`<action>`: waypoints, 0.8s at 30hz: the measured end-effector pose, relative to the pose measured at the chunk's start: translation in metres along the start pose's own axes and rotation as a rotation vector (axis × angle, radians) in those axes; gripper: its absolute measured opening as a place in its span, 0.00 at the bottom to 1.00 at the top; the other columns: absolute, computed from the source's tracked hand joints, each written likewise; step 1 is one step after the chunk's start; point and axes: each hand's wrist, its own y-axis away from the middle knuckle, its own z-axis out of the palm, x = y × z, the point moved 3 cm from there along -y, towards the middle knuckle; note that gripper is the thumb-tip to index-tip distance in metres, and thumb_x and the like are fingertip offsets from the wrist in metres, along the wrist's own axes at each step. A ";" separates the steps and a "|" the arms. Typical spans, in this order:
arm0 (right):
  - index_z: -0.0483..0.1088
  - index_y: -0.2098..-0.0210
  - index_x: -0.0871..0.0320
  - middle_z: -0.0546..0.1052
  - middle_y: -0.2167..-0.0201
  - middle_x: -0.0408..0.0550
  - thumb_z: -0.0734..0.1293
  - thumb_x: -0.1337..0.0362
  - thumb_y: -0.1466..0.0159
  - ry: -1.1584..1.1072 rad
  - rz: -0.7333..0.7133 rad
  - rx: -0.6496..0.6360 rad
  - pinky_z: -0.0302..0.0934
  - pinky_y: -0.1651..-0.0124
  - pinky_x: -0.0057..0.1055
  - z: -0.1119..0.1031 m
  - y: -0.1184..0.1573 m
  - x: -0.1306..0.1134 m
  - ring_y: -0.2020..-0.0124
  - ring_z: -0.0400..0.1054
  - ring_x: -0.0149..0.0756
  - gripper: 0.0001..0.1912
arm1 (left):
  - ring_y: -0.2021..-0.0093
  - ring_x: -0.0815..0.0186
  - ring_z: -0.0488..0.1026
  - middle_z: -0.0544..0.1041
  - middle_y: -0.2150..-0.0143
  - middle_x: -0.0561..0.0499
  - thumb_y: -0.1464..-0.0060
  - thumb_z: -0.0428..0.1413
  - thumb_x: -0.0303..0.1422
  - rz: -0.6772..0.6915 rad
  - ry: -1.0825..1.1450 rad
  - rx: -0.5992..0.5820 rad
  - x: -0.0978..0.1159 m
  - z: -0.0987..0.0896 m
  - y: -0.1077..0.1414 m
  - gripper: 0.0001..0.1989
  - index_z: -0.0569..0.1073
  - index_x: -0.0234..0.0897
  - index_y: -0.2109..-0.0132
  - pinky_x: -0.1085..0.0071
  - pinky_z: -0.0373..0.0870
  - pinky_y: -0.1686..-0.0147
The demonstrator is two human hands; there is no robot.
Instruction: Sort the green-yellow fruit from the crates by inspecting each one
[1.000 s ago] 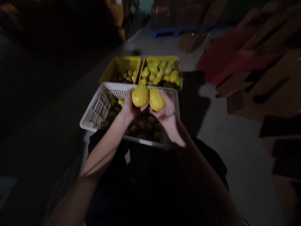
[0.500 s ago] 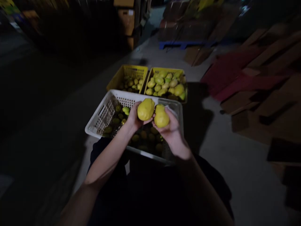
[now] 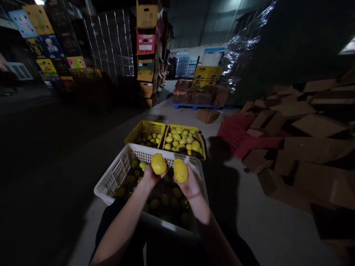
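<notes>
My left hand [image 3: 151,176] is closed round a yellow lemon [image 3: 159,164], held above the white crate. Another lemon [image 3: 181,170] rests in my right hand [image 3: 192,184], with the fingers curled about its lower side. A small gap separates the two fruits. Beneath both hands stands the white plastic crate [image 3: 111,177] with perforated walls, holding several dim green and yellow fruits. A bright green fruit [image 3: 142,165] shows just left of my left hand. Shadow hides much of the crate's inside.
Behind the white crate stand a left yellow crate [image 3: 133,135] and a right yellow crate [image 3: 204,149], both with lemons. Flattened cardboard [image 3: 294,111] and a red crate [image 3: 238,135] lie at right. Stacked boxes [image 3: 146,68] and a blue pallet [image 3: 194,106] are farther back.
The view has tilted up, so the crates sit lower in the picture and more background shows. My hands have moved slightly apart, and the right lemon has been turned.
</notes>
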 end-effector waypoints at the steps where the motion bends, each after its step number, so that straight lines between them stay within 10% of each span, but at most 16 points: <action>1: 0.73 0.70 0.51 0.77 0.77 0.44 0.67 0.49 0.44 -0.019 0.050 0.013 0.66 0.77 0.38 0.002 0.002 -0.002 0.79 0.68 0.38 0.13 | 0.72 0.60 0.75 0.76 0.71 0.45 0.41 0.42 0.31 0.005 0.001 0.009 -0.001 0.000 -0.001 0.17 0.70 0.32 0.50 0.65 0.72 0.71; 11: 0.74 0.72 0.53 0.77 0.79 0.45 0.68 0.47 0.46 -0.058 0.276 0.064 0.65 0.77 0.36 0.013 0.013 -0.015 0.82 0.68 0.36 0.16 | 0.73 0.63 0.75 0.76 0.73 0.48 0.44 0.52 0.39 0.019 0.038 -0.126 0.005 0.009 0.008 0.14 0.73 0.33 0.57 0.67 0.73 0.70; 24: 0.74 0.69 0.51 0.79 0.72 0.42 0.69 0.52 0.45 -0.157 0.107 0.133 0.69 0.67 0.39 0.018 0.010 -0.019 0.74 0.72 0.38 0.11 | 0.73 0.63 0.74 0.77 0.73 0.47 0.43 0.50 0.41 0.015 -0.002 -0.214 0.009 0.014 0.017 0.14 0.73 0.34 0.61 0.68 0.73 0.72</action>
